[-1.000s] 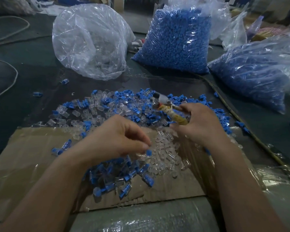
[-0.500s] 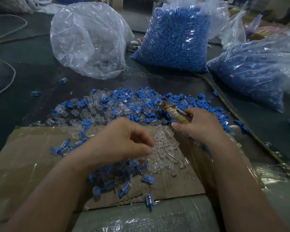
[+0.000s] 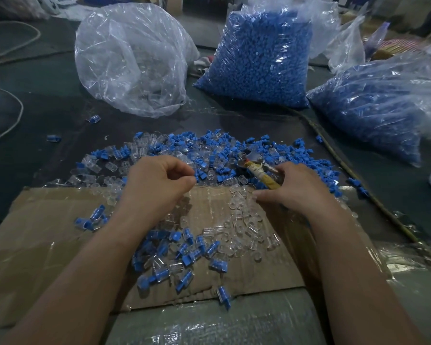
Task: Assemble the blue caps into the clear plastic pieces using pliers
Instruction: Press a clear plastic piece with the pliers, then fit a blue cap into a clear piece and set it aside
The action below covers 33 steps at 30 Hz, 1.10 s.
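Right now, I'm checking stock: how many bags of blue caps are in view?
2. The upright blue bag stands at back centre; the slumped blue bag lies to its right. More could be hidden behind them.

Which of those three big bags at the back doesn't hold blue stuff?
The leftmost bag: its contents are colourless and see-through. The middle bag and the right bag are both packed solid blue.
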{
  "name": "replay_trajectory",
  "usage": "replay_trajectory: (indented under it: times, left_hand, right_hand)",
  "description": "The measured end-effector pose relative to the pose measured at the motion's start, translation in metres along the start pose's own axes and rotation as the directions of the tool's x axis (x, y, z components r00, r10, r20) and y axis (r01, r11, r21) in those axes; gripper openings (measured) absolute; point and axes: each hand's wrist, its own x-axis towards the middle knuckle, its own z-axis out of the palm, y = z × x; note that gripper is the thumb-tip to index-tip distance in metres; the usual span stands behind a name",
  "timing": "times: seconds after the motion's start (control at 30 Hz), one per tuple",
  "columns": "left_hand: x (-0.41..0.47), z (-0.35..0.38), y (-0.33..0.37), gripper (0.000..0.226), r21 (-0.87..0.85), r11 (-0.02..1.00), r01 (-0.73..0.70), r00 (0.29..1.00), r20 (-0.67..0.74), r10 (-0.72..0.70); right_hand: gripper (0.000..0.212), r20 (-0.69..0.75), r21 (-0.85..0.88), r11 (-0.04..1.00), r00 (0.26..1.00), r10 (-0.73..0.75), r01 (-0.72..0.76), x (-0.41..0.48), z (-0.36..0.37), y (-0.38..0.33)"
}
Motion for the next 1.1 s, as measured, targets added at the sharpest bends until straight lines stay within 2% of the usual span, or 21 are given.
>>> replay_trajectory:
  times: [0.2, 0.43, 0.47, 0.53, 0.6, 0.63, 0.77, 0.93, 1.0, 1.1]
  left_hand:
    - [0.000, 0.001, 0.000, 0.019, 0.006, 1.000, -0.020, 1.000, 0.019, 0.020]
    - [-0.001, 0.001, 0.000, 0.020, -0.005, 0.999, -0.037, 0.999, 0.020, 0.037]
    - [0.000, 0.001, 0.000, 0.020, -0.006, 0.999, -0.038, 0.999, 0.020, 0.038]
    - [0.000, 0.001, -0.001, 0.020, -0.004, 0.999, -0.041, 0.999, 0.021, 0.041]
    - [0.000, 0.001, -0.001, 0.020, -0.002, 0.999, -0.045, 0.999, 0.023, 0.045]
    - [-0.001, 0.001, -0.001, 0.021, -0.001, 0.999, -0.048, 0.999, 0.022, 0.048]
    - [-0.001, 0.001, 0.000, 0.020, -0.001, 0.998, -0.058, 0.998, 0.021, 0.058]
    - [0.000, 0.001, 0.000, 0.022, 0.011, 0.998, -0.067, 0.998, 0.018, 0.067]
    - [0.000, 0.002, 0.000, 0.023, 0.009, 0.998, -0.067, 0.998, 0.022, 0.067]
    - [-0.001, 0.002, 0.001, 0.024, 0.000, 0.998, -0.067, 0.998, 0.021, 0.067]
  right_hand:
    - [0.086, -0.007, -0.076, 0.997, 1.000, -0.029, 0.029, -0.004, -0.001, -0.003]
    - [0.076, 0.024, -0.001, 0.998, 0.998, -0.059, 0.059, -0.005, -0.003, -0.002]
    - [0.073, 0.001, 0.005, 0.998, 0.998, -0.070, 0.070, -0.007, -0.003, -0.003]
    - [0.064, -0.150, 0.043, 0.988, 0.979, -0.141, 0.149, -0.010, -0.003, -0.010]
    - [0.053, -0.316, 0.093, 0.941, 0.906, -0.281, 0.325, -0.016, -0.001, -0.023]
    - [0.048, -0.329, 0.097, 0.908, 0.874, -0.358, 0.408, -0.019, 0.001, -0.032]
    - [0.055, -0.129, -0.034, 0.809, 0.801, -0.585, 0.586, -0.023, 0.022, -0.060]
    - [0.064, 0.088, -0.133, 0.793, 0.804, -0.588, 0.595, -0.014, 0.035, -0.066]
    - [0.058, 0.098, -0.132, 0.786, 0.797, -0.596, 0.604, -0.013, 0.035, -0.066]
    - [0.038, 0.045, -0.021, 0.771, 0.771, -0.635, 0.636, -0.015, 0.029, -0.066]
